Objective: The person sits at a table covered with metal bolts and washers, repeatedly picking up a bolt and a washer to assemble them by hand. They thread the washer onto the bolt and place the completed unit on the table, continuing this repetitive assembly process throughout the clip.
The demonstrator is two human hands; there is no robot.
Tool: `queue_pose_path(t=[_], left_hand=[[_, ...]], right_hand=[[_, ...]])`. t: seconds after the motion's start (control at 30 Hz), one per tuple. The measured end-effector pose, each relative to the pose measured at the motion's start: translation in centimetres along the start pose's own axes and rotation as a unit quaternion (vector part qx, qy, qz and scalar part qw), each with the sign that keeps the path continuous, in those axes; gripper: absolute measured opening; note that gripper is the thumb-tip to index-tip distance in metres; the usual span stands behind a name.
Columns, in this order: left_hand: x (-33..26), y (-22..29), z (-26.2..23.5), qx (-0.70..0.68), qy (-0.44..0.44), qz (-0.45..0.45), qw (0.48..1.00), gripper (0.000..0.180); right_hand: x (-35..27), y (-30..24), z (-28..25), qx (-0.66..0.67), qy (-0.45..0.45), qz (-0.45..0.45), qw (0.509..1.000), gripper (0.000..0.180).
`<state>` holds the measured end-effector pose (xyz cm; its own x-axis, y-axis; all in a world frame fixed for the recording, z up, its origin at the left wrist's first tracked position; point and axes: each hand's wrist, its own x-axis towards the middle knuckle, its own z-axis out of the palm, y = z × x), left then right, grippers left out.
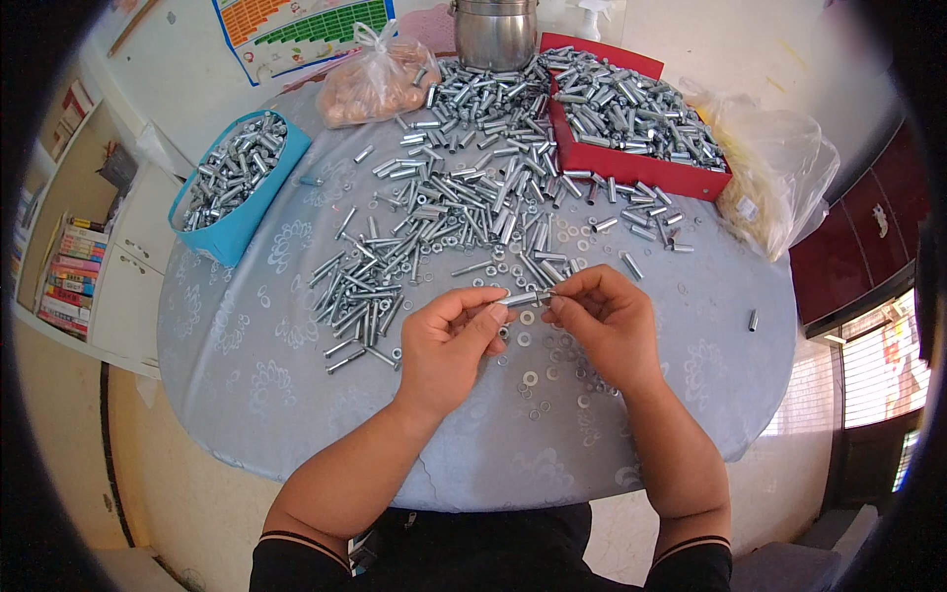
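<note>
Above the near part of the table, my left hand (444, 343) pinches a silvery sleeve anchor bolt (523, 299) between thumb and fingers. It lies almost level, pointing toward my right hand (614, 331), whose thumb and fingertips close on its other end. Whether a separate nut or washer sits in those right fingertips is too small to tell. Just beyond my hands spreads a heap of loose bolts (370, 286) and metal sleeves (513, 187). Flat washers (531, 378) and small nuts lie scattered below and between my hands.
A blue bin (232, 232) full of metal sleeves stands at the left. At the far right is a red box (641, 176) piled with anchors, beside a clear plastic bag (779, 168). A tied bag of round brownish things (370, 94) and a steel pot (495, 35) stand at the back.
</note>
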<state>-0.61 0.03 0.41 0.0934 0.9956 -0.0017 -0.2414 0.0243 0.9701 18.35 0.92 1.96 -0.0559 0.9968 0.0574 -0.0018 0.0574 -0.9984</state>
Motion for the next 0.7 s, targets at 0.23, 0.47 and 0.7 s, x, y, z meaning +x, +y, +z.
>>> queue_pose_path(t=[0.23, 0.47, 0.7], left_hand=[[-0.08, 0.02, 0.02, -0.011, -0.001, -0.006, 1.0, 0.02], [-0.08, 0.17, -0.1, -0.01, 0.002, -0.012, 1.0, 0.02], [-0.14, 0.31, -0.07, -0.026, -0.022, -0.019, 0.999, 0.021]], right_hand=[[-0.14, 0.01, 0.11, -0.011, -0.011, -0.001, 1.0, 0.01], [-0.3, -0.54, 0.17, 0.01, -0.019, 0.009, 1.0, 0.01], [-0.17, -0.53, 0.06, 0.058, -0.015, 0.017, 0.998, 0.015]])
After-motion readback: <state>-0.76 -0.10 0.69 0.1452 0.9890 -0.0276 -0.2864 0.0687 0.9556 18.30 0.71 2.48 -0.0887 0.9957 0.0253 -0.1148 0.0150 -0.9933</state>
